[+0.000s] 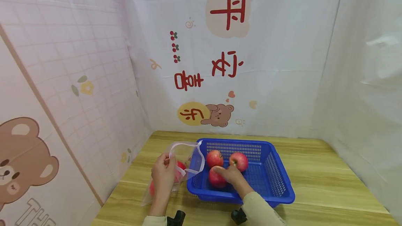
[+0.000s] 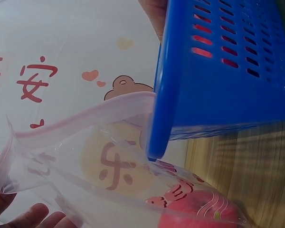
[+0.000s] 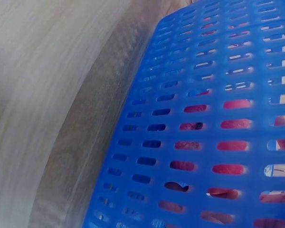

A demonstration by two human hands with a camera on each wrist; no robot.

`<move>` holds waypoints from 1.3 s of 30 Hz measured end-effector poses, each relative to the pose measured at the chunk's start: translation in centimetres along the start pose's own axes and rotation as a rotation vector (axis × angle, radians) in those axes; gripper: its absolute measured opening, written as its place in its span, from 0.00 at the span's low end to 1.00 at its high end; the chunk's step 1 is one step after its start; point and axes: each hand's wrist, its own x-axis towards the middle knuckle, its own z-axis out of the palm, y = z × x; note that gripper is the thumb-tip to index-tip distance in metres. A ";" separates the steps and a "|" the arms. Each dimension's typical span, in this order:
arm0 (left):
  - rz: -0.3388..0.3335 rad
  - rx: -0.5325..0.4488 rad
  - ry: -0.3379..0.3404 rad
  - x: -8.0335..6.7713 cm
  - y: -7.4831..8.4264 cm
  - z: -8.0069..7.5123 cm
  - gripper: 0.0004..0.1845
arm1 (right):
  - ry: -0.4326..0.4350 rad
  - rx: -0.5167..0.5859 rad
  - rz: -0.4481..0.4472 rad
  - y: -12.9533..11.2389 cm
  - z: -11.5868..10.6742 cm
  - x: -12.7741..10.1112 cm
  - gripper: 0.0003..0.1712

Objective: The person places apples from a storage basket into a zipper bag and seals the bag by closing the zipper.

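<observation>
My left hand (image 1: 164,173) pinches the edge of a clear zip bag (image 2: 66,156) with a pale pink rim. The bag's mouth gapes toward the blue basket (image 1: 286,180), overlapping its left side. Red apples (image 2: 199,209) lie inside the bag on the table. Within the basket, my right hand (image 1: 231,174) grips the nearest apple (image 1: 216,180) from its right side. Two other apples sit behind it, one at the back left (image 1: 214,157) and one to the right (image 1: 240,161). In the right wrist view the basket's slotted wall mostly hides the hand.
The basket stands on a wood-grain table (image 1: 317,173). White printed cloth (image 1: 276,79) hangs behind and at both sides. Black straps or mounts (image 1: 239,216) show at both wrists.
</observation>
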 end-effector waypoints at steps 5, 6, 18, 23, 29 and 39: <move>-0.003 0.007 -0.009 -0.1 0.0 0.1 0.07 | -0.011 -0.045 0.035 0.0 0.1 0.0 0.57; -0.002 0.008 -0.010 -0.1 0.0 0.1 0.07 | -0.017 -0.050 0.044 0.0 0.1 0.1 0.56; 0.027 0.017 0.002 0.0 -0.1 0.1 0.07 | -0.035 -0.004 0.056 0.3 0.3 0.3 0.53; 0.021 0.011 -0.003 0.0 0.0 0.1 0.07 | -0.020 -0.016 0.059 0.3 0.2 0.4 0.58; 0.011 0.001 -0.007 0.0 0.1 0.1 0.08 | 0.001 -0.026 0.047 0.0 -0.1 0.1 0.58; 0.031 0.002 0.006 0.0 0.0 0.1 0.08 | 0.038 0.064 0.061 -0.6 -0.8 -0.1 0.52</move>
